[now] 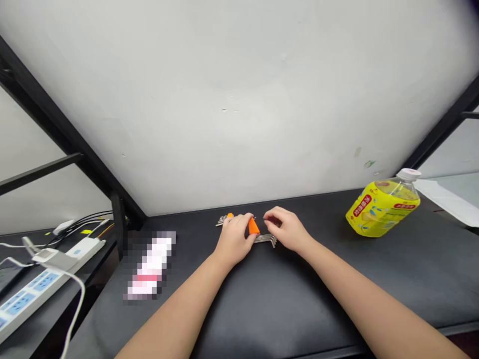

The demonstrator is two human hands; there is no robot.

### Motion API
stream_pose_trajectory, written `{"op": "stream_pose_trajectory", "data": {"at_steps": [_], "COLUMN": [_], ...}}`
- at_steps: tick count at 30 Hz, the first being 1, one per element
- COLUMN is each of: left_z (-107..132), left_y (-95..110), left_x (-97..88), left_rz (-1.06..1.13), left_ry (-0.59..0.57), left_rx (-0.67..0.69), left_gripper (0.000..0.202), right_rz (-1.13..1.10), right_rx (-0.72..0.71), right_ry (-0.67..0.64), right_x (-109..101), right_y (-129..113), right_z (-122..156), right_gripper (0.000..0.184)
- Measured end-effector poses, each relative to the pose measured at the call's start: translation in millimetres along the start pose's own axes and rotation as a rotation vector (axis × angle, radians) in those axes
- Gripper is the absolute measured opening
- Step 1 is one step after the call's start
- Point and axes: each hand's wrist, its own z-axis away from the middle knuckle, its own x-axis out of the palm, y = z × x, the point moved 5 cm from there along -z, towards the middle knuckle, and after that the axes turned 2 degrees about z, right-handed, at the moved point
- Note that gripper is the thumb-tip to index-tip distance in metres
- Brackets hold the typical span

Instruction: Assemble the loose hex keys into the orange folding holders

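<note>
My two bare forearms come in from the near edge of the black table and meet near its far edge, at the middle. Left hand lies over one orange holder, fingers curled down on it, clamped on the holder; a second bit of orange shows at the hand's far side, likely the same holder, can't tell. Metal hex keys fan out of the holder toward the right, short bent ends showing by my right wrist; more key ends stick out left of the left hand at the far side. Count unclear, several, too small to tell. Right hand is just beside the holder, fingertips pinched together at the far side above the keys; whether they grip a key I cannot tell, the tips hide it.

One blurred white-and-pink thing lies on the table toward the left edge, well apart from the hands. One yellow bottle with a white cap lies tilted on its side near the far right corner. One white sheet sits beyond the bottle at the right edge.

On a lower surface to the left: two white power strips, with several cables. White wall right behind the table's far edge, black frame bars either side.
</note>
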Motion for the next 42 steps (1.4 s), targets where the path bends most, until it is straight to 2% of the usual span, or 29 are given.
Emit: {"op": "stream_pose_trajectory", "data": {"at_steps": [3, 7, 13, 17, 19, 24, 29, 34, 37, 40, 42], "left_z": [0.6, 0.6, -0.2, -1.4, -2.1, -2.5, -1.7, -1.4, -1.0, -0.2, 0.5], "left_y": [4.2, 8.0, 12.1, 6.7, 1.6, -7.8, -6.9, -5.5, -2.0, 3.2, 6.7], "left_x": [-0.6, -1.0, 0.1, 0.7, 0.0, -2.4, -2.9, -2.4, -1.2, 0.0, 0.1], "left_rz": [0.033, 0.030, -0.024, -0.100, -0.144, -0.180, -0.181, -0.164, -0.099, 0.008, 0.077], "left_ry": [0.013, 0.010, -0.034, -0.038, -0.028, -0.030, -0.043, -0.025, -0.025, -0.048, -0.058], "left_rx": [0.009, 0.034, 0.065, 0.038, 0.011, -0.053, -0.060, -0.045, -0.003, 0.039, 0.064], "left_gripper": [0.041, 0.039, 0.042, 0.042, 0.040, 0.038, 0.038, 0.040, 0.043, 0.046, 0.045], "right_rz": [-0.111, -0.229, -0.357, -0.270, -0.161, 0.213, 0.343, 0.306, 0.263, 0.110, 0.019], "right_rx": [-0.036, 0.022, 0.097, 0.182, 0.239, 0.320, 0.229, 0.210, 0.141, -0.074, -0.218], "right_ry": [-0.003, -0.030, 0.023, 0.101, 0.084, -0.209, -0.350, -0.377, -0.266, -0.081, -0.047], "right_x": [10.4, 21.7, 25.6, 16.9, 8.7, -4.2, -2.7, -1.2, -5.0, -9.3, -7.7], "right_y": [-4.5, 0.5, 3.3, 8.6, 16.6, 34.7, 27.0, 22.0, 19.5, 5.7, -6.1], "right_z": [0.6, -0.1, 0.6, -1.2, -3.4, -5.0, -0.7, 2.5, 0.8, 0.2, 2.3], "right_gripper": [0.012, 0.010, 0.013, 0.019, 0.022, 0.024, 0.023, 0.023, 0.022, 0.022, 0.021]}}
